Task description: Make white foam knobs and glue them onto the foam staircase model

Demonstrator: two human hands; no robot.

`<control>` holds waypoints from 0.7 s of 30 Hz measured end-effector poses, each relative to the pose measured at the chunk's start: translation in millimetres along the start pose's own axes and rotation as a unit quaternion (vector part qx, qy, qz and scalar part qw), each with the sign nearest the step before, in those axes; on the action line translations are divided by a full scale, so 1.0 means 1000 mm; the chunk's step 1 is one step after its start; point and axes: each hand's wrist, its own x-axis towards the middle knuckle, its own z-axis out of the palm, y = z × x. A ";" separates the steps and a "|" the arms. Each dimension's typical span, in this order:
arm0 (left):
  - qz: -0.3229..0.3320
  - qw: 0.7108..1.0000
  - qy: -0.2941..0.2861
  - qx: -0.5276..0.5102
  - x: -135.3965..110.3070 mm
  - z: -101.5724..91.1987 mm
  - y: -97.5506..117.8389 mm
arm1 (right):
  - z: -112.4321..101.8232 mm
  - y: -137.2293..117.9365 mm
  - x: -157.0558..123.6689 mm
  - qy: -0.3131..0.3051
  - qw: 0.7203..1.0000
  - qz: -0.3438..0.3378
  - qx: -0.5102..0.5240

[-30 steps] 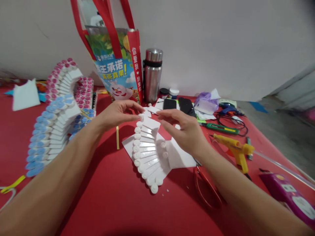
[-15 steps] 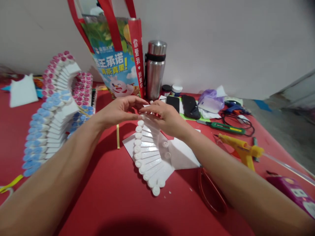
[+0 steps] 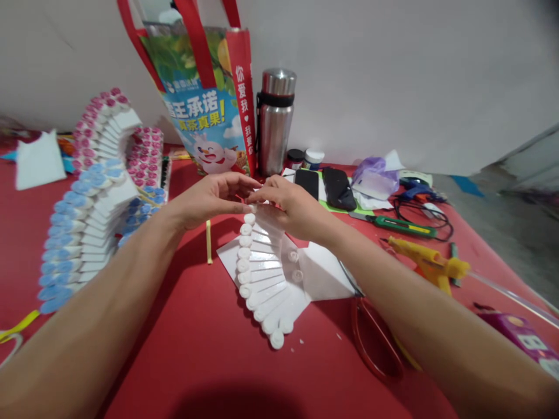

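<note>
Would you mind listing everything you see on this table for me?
white staircase model: one, white, table centre
coloured staircase model: one, blue and pink, left
shopping bag: one, red handles, back by the wall
flask: one, steel, right of bag
jars: two, dark lid and white lid, right of flask
phone: one, black, behind hands
case: one, black, beside phone
utility knife: one, green, right
glue gun: one, yellow, right
scissors: one, red handles, by right forearm
table: one, red
left hand: pinching model's top step
right hand: pinching same step

Brushed-metal flask (image 3: pixel 274 125), matt foam stair (image 3: pixel 262 273)
</note>
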 end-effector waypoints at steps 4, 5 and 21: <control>0.001 1.000 -0.003 0.004 -0.002 0.000 -0.002 | 0.000 0.000 0.001 -0.003 1.000 -0.014 -0.024; -0.002 1.000 0.000 0.007 -0.004 0.000 -0.003 | 0.000 0.001 0.001 0.000 0.999 -0.020 -0.033; -0.128 0.973 0.158 -0.113 -0.033 0.054 -0.011 | 0.003 0.004 -0.003 0.036 0.991 -0.107 -0.075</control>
